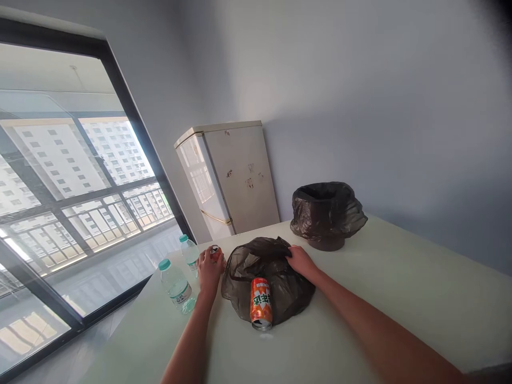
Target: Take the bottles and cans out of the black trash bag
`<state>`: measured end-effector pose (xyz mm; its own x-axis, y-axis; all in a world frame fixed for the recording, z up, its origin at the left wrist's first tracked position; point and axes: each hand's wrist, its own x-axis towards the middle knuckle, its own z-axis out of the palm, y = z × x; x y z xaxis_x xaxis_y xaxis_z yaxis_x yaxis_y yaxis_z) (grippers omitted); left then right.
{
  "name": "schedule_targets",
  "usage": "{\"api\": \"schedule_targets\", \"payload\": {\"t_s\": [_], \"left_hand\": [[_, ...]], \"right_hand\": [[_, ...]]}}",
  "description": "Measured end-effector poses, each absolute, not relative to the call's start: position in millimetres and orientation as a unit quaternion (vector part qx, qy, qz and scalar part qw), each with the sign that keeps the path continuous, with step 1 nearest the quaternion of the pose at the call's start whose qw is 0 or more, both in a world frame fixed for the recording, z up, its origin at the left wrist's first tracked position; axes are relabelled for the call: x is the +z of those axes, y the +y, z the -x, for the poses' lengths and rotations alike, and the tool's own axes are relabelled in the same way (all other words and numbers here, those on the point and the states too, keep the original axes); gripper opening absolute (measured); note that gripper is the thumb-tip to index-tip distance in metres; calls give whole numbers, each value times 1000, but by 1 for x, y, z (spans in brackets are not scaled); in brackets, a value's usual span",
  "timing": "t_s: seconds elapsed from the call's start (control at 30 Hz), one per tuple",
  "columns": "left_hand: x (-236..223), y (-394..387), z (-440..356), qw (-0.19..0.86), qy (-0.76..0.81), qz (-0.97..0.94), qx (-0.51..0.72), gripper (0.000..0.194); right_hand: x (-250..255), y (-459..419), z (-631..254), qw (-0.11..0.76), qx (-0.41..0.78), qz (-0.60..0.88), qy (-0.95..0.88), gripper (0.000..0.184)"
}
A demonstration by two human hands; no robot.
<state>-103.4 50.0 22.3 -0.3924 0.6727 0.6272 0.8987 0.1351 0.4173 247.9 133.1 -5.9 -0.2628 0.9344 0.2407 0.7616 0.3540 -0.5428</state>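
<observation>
My left hand (208, 269) is closed around a red drink can (216, 253), whose top shows above the fingers. My right hand (300, 261) pinches the edge of a dark, see-through plastic bag (290, 290) spread on the table. An orange soda can (261, 303) lies on the near part of that bag, its opened top facing me. Left of my left hand stand two clear plastic bottles with teal caps, one nearer (176, 288) and one farther back (189, 252); the hand partly covers the farther one.
At the back right of the pale table (400, 288) stands a bin (326, 244) lined with a black bag. A worn white refrigerator (244, 176) is beyond the table's far edge. Glass sliding doors (76, 176) are on the left, and a wall rises behind.
</observation>
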Motion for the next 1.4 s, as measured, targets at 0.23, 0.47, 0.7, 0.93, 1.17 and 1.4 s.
{"api": "schedule_targets", "payload": {"t_s": [0.23,0.47,0.7,0.93,1.17,1.4], "left_hand": [[22,47,100,121,-761,518,-372,58],[54,29,57,237,-692,523,-437,43],[78,1,-12,44,-437,830,-343,17],[92,-21,-40,-109,-238,930,-258,31],[73,-14,-48,-131,-293,935,-150,25],[82,-1,-20,-110,-339,897,-261,37]], "right_hand": [[-4,132,-248,275,162,538,-780,19],[-4,131,-248,290,165,541,-772,15],[-3,130,-248,289,173,553,-762,18],[2,126,-249,297,177,535,-771,24],[6,122,-249,286,170,527,-782,18],[1,127,-250,287,169,528,-781,19]]}}
